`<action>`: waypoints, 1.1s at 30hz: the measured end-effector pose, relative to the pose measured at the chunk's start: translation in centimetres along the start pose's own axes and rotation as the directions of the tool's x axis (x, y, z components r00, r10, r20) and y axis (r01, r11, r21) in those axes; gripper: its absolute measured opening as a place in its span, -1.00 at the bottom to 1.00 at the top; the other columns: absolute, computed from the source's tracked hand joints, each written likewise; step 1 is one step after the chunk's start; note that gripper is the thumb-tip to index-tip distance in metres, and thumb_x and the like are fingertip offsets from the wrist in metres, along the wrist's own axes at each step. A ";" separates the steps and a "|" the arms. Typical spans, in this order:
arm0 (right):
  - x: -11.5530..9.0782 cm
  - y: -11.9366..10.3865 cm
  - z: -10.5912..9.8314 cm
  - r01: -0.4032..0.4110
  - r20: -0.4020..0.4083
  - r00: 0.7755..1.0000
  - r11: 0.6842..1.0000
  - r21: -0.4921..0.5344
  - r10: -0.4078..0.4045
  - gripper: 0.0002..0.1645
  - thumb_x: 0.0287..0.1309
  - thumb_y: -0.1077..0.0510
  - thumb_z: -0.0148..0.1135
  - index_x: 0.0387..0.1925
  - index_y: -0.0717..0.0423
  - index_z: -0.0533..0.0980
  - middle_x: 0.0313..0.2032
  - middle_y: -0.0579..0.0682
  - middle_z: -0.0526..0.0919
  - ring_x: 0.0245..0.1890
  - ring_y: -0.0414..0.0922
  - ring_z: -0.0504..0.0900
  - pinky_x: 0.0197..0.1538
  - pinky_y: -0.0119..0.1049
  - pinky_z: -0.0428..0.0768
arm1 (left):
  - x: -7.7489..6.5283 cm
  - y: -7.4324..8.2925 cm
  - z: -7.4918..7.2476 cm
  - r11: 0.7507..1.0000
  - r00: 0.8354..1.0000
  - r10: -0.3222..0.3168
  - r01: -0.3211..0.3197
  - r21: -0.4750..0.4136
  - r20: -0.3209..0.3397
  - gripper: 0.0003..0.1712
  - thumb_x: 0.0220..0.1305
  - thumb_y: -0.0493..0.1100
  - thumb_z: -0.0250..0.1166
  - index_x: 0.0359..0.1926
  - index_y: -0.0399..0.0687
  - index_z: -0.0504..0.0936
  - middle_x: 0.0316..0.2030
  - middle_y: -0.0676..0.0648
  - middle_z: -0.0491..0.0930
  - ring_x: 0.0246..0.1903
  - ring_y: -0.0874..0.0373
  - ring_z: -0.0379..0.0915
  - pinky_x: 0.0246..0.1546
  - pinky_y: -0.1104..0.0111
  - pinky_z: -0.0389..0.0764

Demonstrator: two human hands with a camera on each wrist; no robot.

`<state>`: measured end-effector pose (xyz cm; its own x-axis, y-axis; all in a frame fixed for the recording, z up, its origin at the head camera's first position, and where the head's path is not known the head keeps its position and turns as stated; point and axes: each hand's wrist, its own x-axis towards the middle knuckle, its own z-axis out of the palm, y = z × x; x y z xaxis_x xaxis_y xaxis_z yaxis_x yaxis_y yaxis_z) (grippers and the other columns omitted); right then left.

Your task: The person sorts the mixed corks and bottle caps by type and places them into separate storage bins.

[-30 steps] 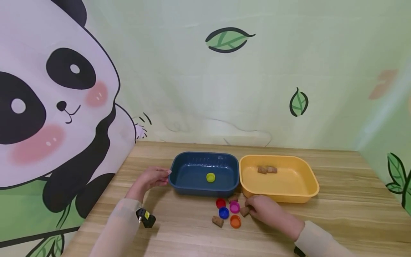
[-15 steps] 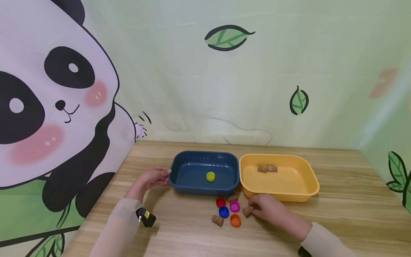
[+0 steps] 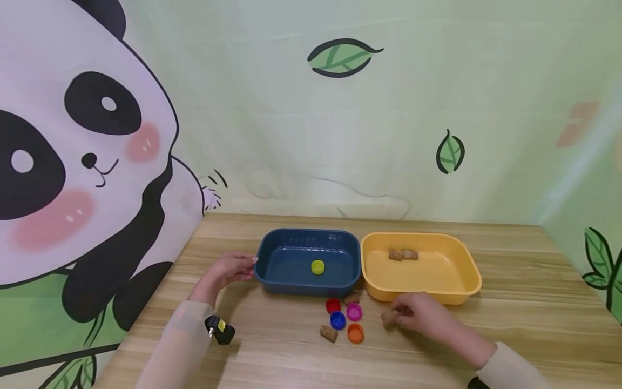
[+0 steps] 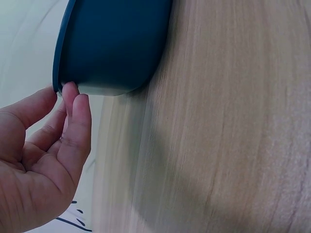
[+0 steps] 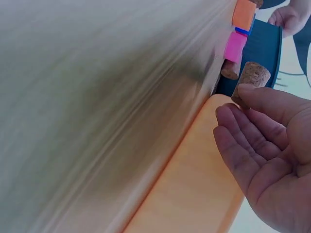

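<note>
My right hand (image 3: 423,313) pinches a wine cork (image 5: 252,77) between thumb and fingertips, in front of the yellow basin (image 3: 423,275). My left hand (image 3: 230,270) holds the left end of the dark blue basin (image 3: 306,288); in the left wrist view its thumb and fingertips meet at the rim. Inside the blue basin lies a yellow bottle cap (image 3: 318,267). Two corks (image 3: 403,254) lie in the yellow basin. On the table are red (image 3: 333,306), magenta (image 3: 354,311), blue (image 3: 337,320) and orange (image 3: 356,333) caps.
Another cork (image 3: 328,333) lies left of the orange cap, and one more cork (image 3: 352,297) sits close to the blue basin's front wall. Both basins stand side by side on the wooden table (image 3: 534,302). A panda-printed cloth (image 3: 272,135) hangs behind.
My right hand has drawn the cork to the right, away from the caps. The left hand stays at the blue basin's rim.
</note>
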<state>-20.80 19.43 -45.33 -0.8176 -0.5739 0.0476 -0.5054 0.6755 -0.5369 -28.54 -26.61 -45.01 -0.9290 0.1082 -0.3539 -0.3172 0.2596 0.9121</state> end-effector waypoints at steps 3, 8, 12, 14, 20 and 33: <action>-0.4 0.2 -0.2 -0.019 -0.001 1.000 0.999 0.034 0.019 -0.86 0.09 0.31 0.41 -0.25 0.17 0.69 -0.33 -0.09 0.76 -0.35 -0.42 0.57 -0.28 -0.45 0.63 | 0.0 0.0 0.0 1.000 1.000 -0.001 0.001 -0.005 -0.002 -0.50 0.53 -0.22 0.16 0.24 -0.62 0.42 -0.50 0.12 0.63 -0.44 0.35 0.56 -0.33 0.54 0.70; -1.1 0.2 -0.6 -0.032 -0.007 0.999 0.998 0.059 0.032 -0.84 0.06 0.34 0.41 -0.26 0.21 0.68 -0.34 -0.05 0.75 -0.35 -0.41 0.58 -0.30 -0.46 0.62 | 0.0 -0.1 0.1 1.000 1.000 -0.007 0.007 -0.006 -0.007 -0.50 0.53 -0.22 0.16 0.24 -0.61 0.42 -0.50 0.12 0.62 -0.44 0.35 0.56 -0.34 0.55 0.70; -1.5 0.1 -1.1 -0.041 0.004 0.999 0.996 0.074 0.041 -0.83 0.07 0.33 0.43 -0.24 0.21 0.67 -0.32 -0.05 0.75 -0.35 -0.42 0.57 -0.30 -0.48 0.61 | -0.1 -0.1 0.1 1.000 1.000 -0.007 0.007 -0.004 0.001 -0.49 0.53 -0.22 0.15 0.25 -0.62 0.41 -0.49 0.12 0.62 -0.44 0.35 0.56 -0.33 0.54 0.70; -1.6 0.1 -1.4 -0.033 0.006 0.999 0.996 0.080 0.033 -0.83 0.08 0.33 0.44 -0.24 0.22 0.67 -0.31 -0.04 0.75 -0.35 -0.43 0.57 -0.30 -0.48 0.61 | -0.1 0.0 0.1 1.000 1.000 -0.007 0.007 -0.008 0.003 -0.50 0.53 -0.21 0.15 0.25 -0.61 0.41 -0.49 0.12 0.62 -0.44 0.35 0.56 -0.33 0.54 0.70; -2.0 0.2 -2.4 -0.022 0.005 1.000 0.996 0.086 0.022 -0.85 0.07 0.35 0.44 -0.27 0.21 0.66 -0.34 -0.06 0.75 -0.36 -0.46 0.55 -0.32 -0.49 0.62 | -0.1 0.0 -0.1 1.000 1.000 -0.003 0.003 -0.008 -0.002 -0.49 0.53 -0.21 0.17 0.25 -0.61 0.42 -0.48 0.11 0.63 -0.43 0.34 0.57 -0.32 0.54 0.71; -2.9 0.2 -5.9 -0.022 -0.006 1.000 0.998 0.065 0.023 -0.86 0.08 0.39 0.42 -0.31 0.19 0.64 -0.38 -0.06 0.72 -0.37 -0.47 0.54 -0.35 -0.48 0.61 | 0.1 0.0 0.1 1.000 1.000 0.003 -0.003 -0.013 -0.002 -0.50 0.52 -0.24 0.16 0.24 -0.62 0.41 -0.49 0.12 0.63 -0.44 0.35 0.57 -0.33 0.54 0.70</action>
<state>-20.17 23.91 -40.59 -0.8303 -0.5559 0.0403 -0.4681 0.6563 -0.5918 -28.57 -26.51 -45.07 -0.9303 0.1071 -0.3508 -0.3169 0.2469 0.9158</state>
